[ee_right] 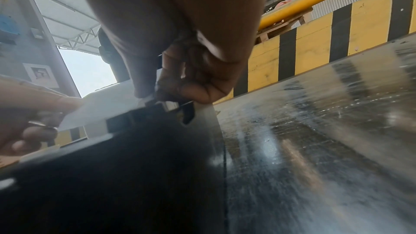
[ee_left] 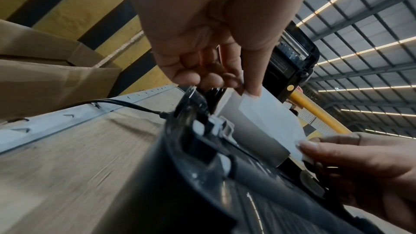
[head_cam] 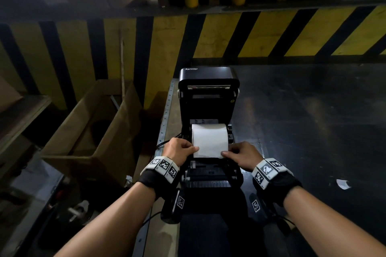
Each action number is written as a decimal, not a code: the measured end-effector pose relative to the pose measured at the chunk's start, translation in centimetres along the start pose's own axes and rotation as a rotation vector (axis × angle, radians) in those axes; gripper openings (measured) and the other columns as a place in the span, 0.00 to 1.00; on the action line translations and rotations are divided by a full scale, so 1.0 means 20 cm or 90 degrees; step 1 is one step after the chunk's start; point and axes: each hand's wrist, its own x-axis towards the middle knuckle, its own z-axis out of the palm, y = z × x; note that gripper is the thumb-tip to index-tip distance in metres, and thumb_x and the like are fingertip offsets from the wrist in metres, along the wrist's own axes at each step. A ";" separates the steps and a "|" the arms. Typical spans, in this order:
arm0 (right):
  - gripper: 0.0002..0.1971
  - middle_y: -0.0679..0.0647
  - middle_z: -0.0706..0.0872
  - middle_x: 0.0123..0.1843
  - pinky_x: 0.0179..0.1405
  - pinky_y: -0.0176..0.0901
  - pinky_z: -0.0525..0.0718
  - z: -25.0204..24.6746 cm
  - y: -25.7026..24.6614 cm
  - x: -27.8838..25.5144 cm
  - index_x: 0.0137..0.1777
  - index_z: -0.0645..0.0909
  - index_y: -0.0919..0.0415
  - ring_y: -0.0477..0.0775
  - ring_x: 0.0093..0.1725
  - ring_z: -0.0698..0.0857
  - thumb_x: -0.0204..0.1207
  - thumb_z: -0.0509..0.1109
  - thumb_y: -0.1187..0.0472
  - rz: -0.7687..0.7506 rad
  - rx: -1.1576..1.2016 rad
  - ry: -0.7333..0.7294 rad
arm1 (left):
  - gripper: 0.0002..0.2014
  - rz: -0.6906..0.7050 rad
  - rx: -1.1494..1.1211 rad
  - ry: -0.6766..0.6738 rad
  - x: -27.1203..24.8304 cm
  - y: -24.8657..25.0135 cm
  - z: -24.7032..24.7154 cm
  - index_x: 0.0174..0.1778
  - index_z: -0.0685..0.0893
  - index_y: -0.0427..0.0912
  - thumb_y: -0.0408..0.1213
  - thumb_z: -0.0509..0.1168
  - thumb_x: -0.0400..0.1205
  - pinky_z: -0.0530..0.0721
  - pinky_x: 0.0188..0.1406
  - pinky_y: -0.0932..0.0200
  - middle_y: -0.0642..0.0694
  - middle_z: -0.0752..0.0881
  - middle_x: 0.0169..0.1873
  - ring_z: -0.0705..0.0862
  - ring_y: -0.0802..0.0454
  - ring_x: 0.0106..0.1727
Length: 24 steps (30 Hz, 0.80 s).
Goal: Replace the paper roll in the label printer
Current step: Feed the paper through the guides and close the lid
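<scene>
A black label printer [head_cam: 208,177] stands on the dark table with its lid [head_cam: 207,87] raised. A white paper roll [head_cam: 209,135] sits in its bay, and the loose end of the paper [head_cam: 208,152] is drawn toward me. My left hand [head_cam: 181,149] pinches the paper's left front corner [ee_left: 249,99] between thumb and fingers. My right hand [head_cam: 240,153] pinches the right front corner [ee_right: 144,100]. In the left wrist view the right hand [ee_left: 351,157] holds the far corner. The printer's front feed slot [head_cam: 208,182] lies just below both hands.
An open cardboard box [head_cam: 89,123] stands left of the printer, below table level. A black cable [ee_left: 126,104] runs into the printer's left side. A scrap of white paper [head_cam: 342,184] lies on the dark table [head_cam: 313,121] at right. A yellow-and-black striped barrier [head_cam: 250,35] runs behind.
</scene>
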 end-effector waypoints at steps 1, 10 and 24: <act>0.14 0.53 0.87 0.34 0.33 0.38 0.76 0.00 0.00 -0.01 0.37 0.87 0.59 0.50 0.36 0.85 0.72 0.71 0.49 -0.006 -0.005 -0.017 | 0.11 0.002 0.002 -0.005 0.00 -0.01 0.00 0.36 0.88 0.40 0.46 0.72 0.74 0.77 0.32 0.63 0.47 0.83 0.28 0.80 0.53 0.31; 0.15 0.52 0.84 0.33 0.28 0.33 0.71 -0.02 0.00 -0.01 0.42 0.88 0.64 0.51 0.35 0.81 0.73 0.70 0.50 -0.015 -0.064 -0.060 | 0.14 0.032 0.070 -0.035 -0.01 -0.05 0.03 0.25 0.82 0.45 0.46 0.71 0.74 0.66 0.23 0.66 0.53 0.76 0.20 0.73 0.60 0.24; 0.14 0.60 0.92 0.45 0.41 0.38 0.77 0.01 -0.02 0.00 0.42 0.89 0.63 0.53 0.40 0.84 0.69 0.73 0.51 0.012 -0.049 -0.016 | 0.19 0.028 0.102 -0.019 0.01 -0.07 0.08 0.19 0.76 0.42 0.43 0.72 0.74 0.74 0.30 0.61 0.47 0.75 0.20 0.75 0.50 0.26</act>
